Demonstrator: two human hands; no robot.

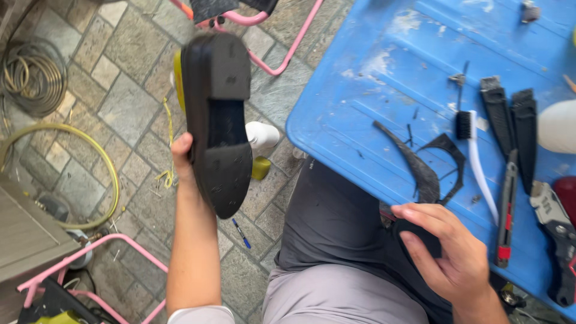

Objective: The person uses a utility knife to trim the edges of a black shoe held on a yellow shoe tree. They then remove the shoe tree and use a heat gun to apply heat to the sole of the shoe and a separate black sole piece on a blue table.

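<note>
My left hand (182,157) grips a black shoe (217,114) by its side and holds it sole-up above the paved ground. The sole shows a raised heel block and a rough dark forepart. My right hand (451,252) rests on my lap at the near edge of the blue table (384,78), fingers curled over a dark flat piece of rubber (420,235). Curved black rubber offcuts (423,171) lie on the table just beyond that hand.
On the table lie a white-handled brush (477,153), a red and grey utility knife (507,213), black flat tools (510,129) and pliers (558,237). Pink chair frames (90,252), coiled hose (33,75), a blue pen (241,234) and a white bottle (262,135) are on the ground.
</note>
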